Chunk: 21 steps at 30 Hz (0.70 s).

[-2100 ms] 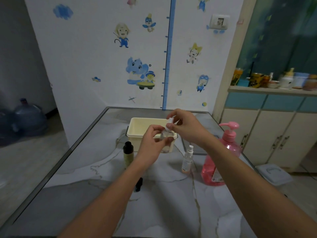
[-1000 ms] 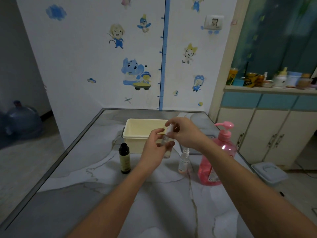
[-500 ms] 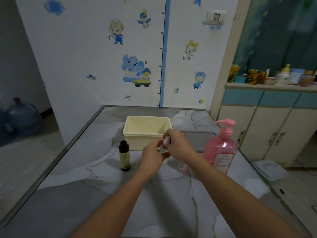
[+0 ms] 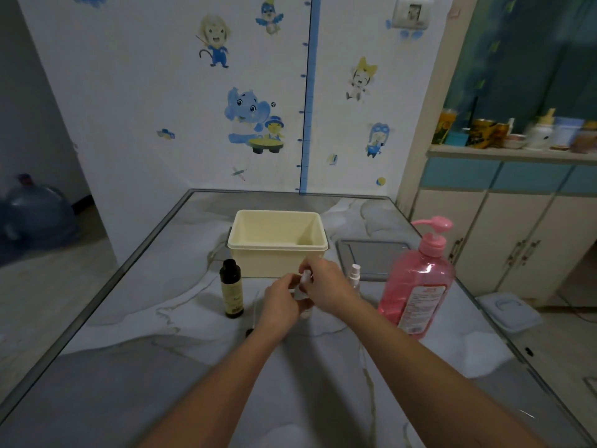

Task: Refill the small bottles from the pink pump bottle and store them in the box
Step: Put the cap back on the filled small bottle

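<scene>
My left hand (image 4: 280, 302) and right hand (image 4: 326, 287) have come down from box height to just above the tabletop (image 4: 161, 367), both clamped on the small clear bottle (image 4: 303, 286) (right on its white top; capping, I judge). The cream box (image 4: 277, 244) lies just beyond, the pink pump bottle (image 4: 416, 282) to the right, with open room nearer me.

Both hands, left hand (image 4: 280, 302) and right hand (image 4: 326, 287), pinch a small clear bottle (image 4: 304, 282) above the tabletop (image 4: 161, 367), before the cream box (image 4: 277, 242), beside the pink pump bottle (image 4: 416, 282).

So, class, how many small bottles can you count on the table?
3: a dark bottle left of the hands, a clear one held between them, a white-topped spray bottle just right. Others may be hidden.
</scene>
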Motion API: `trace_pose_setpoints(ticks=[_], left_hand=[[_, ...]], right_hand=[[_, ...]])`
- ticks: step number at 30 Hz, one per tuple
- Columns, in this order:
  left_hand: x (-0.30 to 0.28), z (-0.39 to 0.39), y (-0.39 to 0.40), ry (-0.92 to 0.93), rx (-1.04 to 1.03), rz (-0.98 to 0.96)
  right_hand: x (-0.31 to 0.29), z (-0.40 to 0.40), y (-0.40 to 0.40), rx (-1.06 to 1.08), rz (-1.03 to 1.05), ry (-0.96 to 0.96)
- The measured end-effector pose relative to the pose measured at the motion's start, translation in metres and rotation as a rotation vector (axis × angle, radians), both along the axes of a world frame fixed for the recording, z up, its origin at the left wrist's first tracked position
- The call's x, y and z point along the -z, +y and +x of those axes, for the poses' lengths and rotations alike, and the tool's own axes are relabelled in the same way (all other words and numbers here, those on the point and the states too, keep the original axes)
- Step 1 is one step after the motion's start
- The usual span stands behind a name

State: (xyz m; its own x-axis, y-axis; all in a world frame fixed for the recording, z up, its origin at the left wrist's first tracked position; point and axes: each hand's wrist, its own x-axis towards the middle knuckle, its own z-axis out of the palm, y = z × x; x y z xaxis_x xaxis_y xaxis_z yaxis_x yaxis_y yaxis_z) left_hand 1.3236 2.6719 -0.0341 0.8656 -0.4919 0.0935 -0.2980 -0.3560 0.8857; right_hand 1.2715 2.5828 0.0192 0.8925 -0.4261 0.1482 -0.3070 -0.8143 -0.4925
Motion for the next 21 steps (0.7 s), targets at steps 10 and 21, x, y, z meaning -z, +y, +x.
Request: trace_pose_setpoints(ticks=[10, 21], left_hand=[[-0.028, 0.0, 0.039, -0.151, -0.184, -0.269], [-0.004, 0.022, 0.077, -0.047, -0.474, -0.196]], right_hand=[[-0.041, -0.009, -0.012, 0.026, 0.026, -0.363], [-0.071, -0.018, -0.022, 0.061, 0.039, -0.434]])
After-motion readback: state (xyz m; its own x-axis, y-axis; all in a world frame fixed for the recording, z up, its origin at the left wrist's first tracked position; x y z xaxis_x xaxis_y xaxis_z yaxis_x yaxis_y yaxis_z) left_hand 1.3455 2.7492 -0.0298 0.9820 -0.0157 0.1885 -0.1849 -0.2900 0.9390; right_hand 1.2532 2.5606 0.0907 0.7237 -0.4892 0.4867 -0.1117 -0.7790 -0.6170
